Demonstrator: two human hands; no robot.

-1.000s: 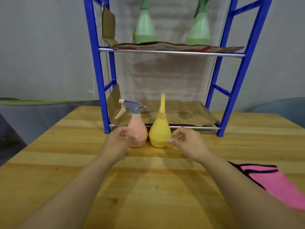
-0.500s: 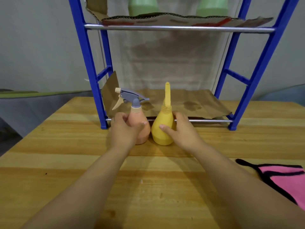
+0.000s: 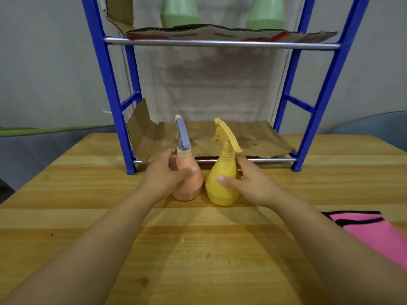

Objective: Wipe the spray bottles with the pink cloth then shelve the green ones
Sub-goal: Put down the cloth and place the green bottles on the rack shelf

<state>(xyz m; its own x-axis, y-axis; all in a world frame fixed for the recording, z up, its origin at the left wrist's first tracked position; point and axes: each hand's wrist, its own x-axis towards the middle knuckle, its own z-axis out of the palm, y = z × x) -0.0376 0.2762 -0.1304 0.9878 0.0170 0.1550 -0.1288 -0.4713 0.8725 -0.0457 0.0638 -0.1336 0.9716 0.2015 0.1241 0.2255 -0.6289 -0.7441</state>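
Note:
Two spray bottles stand side by side on the wooden table [image 3: 66, 216] in front of the blue rack [image 3: 105, 84]. My left hand [image 3: 164, 175] is wrapped around the orange bottle [image 3: 189, 186], which has a grey trigger head. My right hand [image 3: 248, 181] grips the yellow bottle [image 3: 220, 188]. Two green bottles [image 3: 179, 12] [image 3: 265, 13] stand on the rack's upper shelf, their tops cut off by the frame. The pink cloth [image 3: 374, 234] with black trim lies flat on the table at the right, beside my right forearm.
Cardboard sheets line the upper shelf [image 3: 220, 33] and the lower shelf [image 3: 253, 137]. The rack's front feet rest on the table just behind the two bottles. A grey wall stands behind the rack.
Both hands closed onto the orange and yellow bottles, and the bottles turned so their nozzles point away. The view has moved closer and tilted down.

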